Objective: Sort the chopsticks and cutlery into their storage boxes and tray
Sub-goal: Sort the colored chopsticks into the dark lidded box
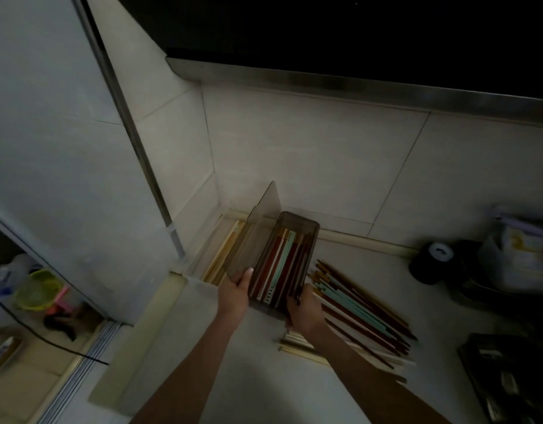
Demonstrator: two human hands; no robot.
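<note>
Holding the near end of a smoky translucent storage box (297,240), both hands sit close together at the middle of the view. The left hand (235,293) grips the box's near left corner, thumb laid up along the hinged lid (254,228), which stands open and tilted to the left. The right hand (305,312) is curled round the near right corner, its fingertips hooked over the rim among the chopstick ends.

The box's long axis runs from the hands away toward the tiled wall (325,154), leaning a little to the right at its far end. Inside it, chopsticks (282,264) lie lengthwise along that same axis: dark red ones, a pale teal one and white ones, their ends toward the hands. Whether the box rests on the pale counter (264,362) or is lifted just off it cannot be told.

Just beside the box on its right, a loose heap of chopsticks (362,307) lies on the counter, fanned diagonally from near the box's right wall down toward the lower right; red, teal, white and brown sticks are mixed there. Light wooden chopsticks (297,345) show under the right wrist. More pale wooden chopsticks (224,255) lie left of the lid, running parallel to the box, in the corner.

At the dim lower right edge sits a dark tray (508,381); its contents are too dark to tell.
</note>
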